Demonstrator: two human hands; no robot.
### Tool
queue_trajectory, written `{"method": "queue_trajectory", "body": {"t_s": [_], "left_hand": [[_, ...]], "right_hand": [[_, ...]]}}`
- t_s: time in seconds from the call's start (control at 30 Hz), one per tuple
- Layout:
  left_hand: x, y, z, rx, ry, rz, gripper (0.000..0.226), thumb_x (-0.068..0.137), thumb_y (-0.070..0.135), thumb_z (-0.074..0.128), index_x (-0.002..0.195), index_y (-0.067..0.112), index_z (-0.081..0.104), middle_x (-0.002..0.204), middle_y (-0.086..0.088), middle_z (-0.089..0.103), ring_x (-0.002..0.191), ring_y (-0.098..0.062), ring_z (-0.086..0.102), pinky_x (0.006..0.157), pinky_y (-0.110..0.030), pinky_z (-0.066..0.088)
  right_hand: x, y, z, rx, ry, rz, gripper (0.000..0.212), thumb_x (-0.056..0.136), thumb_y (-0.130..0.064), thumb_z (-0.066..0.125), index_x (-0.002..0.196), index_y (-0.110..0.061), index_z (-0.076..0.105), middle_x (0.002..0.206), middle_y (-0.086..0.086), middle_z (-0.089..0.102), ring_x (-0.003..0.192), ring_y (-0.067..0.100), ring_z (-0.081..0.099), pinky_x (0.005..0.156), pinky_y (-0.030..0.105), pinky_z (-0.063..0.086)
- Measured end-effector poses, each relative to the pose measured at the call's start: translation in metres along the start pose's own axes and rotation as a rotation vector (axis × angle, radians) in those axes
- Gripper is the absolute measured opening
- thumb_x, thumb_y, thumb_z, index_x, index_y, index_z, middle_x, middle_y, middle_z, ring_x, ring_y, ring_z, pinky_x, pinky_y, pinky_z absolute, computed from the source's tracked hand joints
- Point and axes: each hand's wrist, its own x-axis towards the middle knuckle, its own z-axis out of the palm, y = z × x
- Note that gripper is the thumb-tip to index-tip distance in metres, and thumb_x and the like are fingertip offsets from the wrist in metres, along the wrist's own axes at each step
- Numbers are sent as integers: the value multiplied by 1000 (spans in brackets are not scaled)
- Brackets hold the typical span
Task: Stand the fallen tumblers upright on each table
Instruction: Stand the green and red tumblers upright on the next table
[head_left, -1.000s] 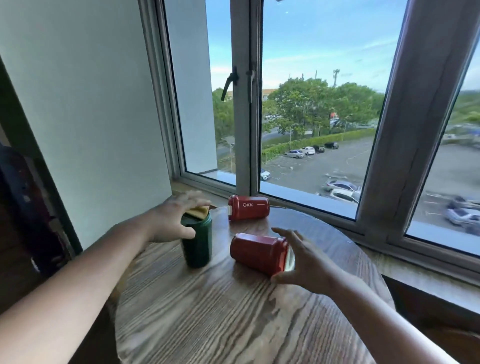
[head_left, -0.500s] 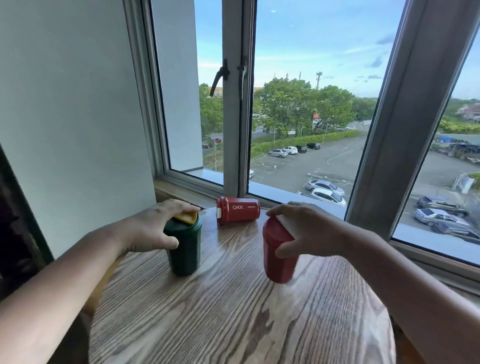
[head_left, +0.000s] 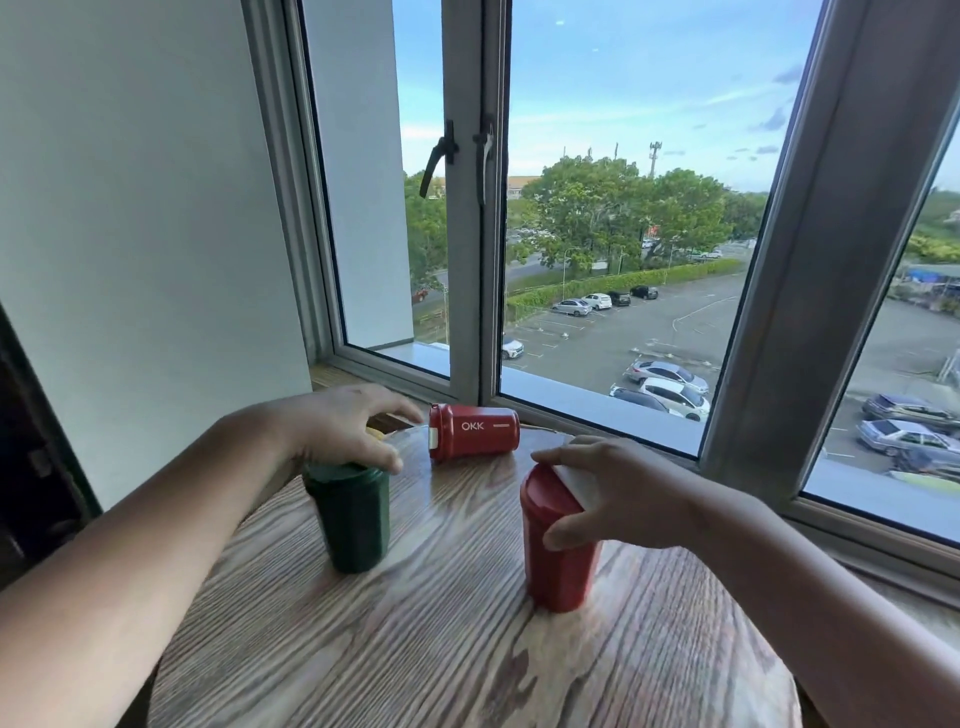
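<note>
We had three tumblers on the round wooden table (head_left: 415, 649) by the window (head_left: 597, 260). The green tumbler (head_left: 353, 514) stood upright at the left side. Our left hand (head_left: 343, 431) rested on its lid, thumb at the near rim and fingers spread loosely forward, not closed round the body. The red tumbler (head_left: 558, 556) stood upright on the right side, base on the wood. Our right hand (head_left: 618, 493) was curled over its top, thumb pressed against the near side and fingers draped over the white lid piece, gripping it. The second red tumbler (head_left: 474, 432), marked OKK, lay on its side at the far edge of the table, lid end toward the left, touched by neither hand.
</note>
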Motion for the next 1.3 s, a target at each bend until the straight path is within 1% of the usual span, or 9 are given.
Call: {"method": "queue_trajectory", "body": {"t_s": [0.07, 0.17, 0.3, 0.37, 0.5, 0.67, 1.03, 1.2, 1.3], "left_hand": [[-6, -1, -4, 24, -146, -80, 58, 73, 41, 74, 126, 52, 55, 132, 8, 52, 117, -17, 52, 94, -37, 51], [-9, -8, -5, 13, -144, -112, 43, 75, 39, 77, 114, 51, 62, 119, 11, 57, 107, -12, 55, 83, -33, 51], [-4, -9, 2, -128, -85, -150, 44, 68, 69, 77, 104, 47, 66, 116, 1, 61, 102, -24, 65, 73, -42, 64], [-3, -2, 10, -181, -66, -164, 39, 79, 61, 74, 108, 36, 65, 112, -5, 62, 94, -32, 70, 60, -36, 63], [-6, 13, 23, -291, -58, -137, 28, 91, 51, 67, 107, 28, 65, 97, -15, 74, 69, -32, 76, 51, -33, 58], [-10, 35, 41, -367, 90, -105, 21, 93, 46, 65, 101, 26, 68, 83, -13, 76, 56, -32, 74, 46, -32, 54], [-12, 76, 68, -416, 211, -152, 28, 89, 53, 66, 92, 25, 64, 84, -12, 73, 49, -26, 72, 44, -31, 53], [-17, 73, 61, -260, 164, -205, 50, 87, 75, 48, 99, 29, 64, 92, -3, 70, 61, -19, 73, 54, -33, 59], [6, 48, 48, -336, 229, -186, 59, 87, 79, 41, 107, 29, 64, 101, -4, 71, 72, -17, 68, 60, -35, 57]], "right_hand": [[1, 2, 2, 17, 4, 2, 91, 65, -57, 86, 147, -38, 51, 138, -12, 56, 126, 8, 51, 97, 23, 37], [2, 2, 1, 2, -18, -1, 95, 64, -59, 86, 149, -37, 49, 140, -11, 56, 128, 8, 50, 100, 24, 38], [3, 2, -2, -20, -74, 1, 105, 62, -56, 86, 155, -35, 40, 141, -14, 51, 127, 8, 49, 97, 24, 39], [4, 1, -2, -36, -79, 0, 106, 63, -55, 86, 155, -34, 38, 142, -13, 51, 127, 8, 49, 99, 25, 40], [3, -1, 1, -58, -57, 10, 108, 61, -60, 84, 155, -32, 40, 138, -13, 52, 126, 10, 50, 99, 25, 41], [0, 0, 6, -35, -37, 29, 111, 56, -67, 81, 154, -34, 40, 136, -16, 52, 124, 9, 51, 95, 26, 42], [-4, -2, 8, -22, -19, 56, 116, 52, -70, 77, 154, -33, 40, 139, -12, 53, 126, 12, 51, 96, 27, 42], [-7, -5, 9, 10, -21, 58, 114, 55, -67, 80, 156, -33, 37, 140, -13, 51, 127, 11, 50, 104, 32, 44], [-9, -5, 9, 30, -18, 68, 117, 55, -69, 80, 156, -38, 32, 143, -18, 45, 130, 8, 46, 107, 32, 43]]}}
